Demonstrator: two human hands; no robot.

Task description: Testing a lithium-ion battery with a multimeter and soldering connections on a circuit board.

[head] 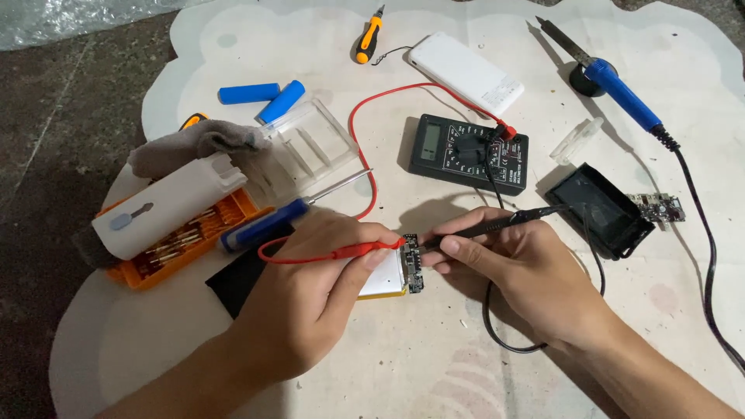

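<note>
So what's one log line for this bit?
left hand: red probe | right hand: black probe | both tips on board | meter behind

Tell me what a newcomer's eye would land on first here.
At centre, the left hand holds a red probe and the right hand a black probe, both tips meeting on a small circuit board. Just behind them lies a black multimeter, its red lead looping across the white mat. A blue-handled soldering iron rests at upper right.
</note>
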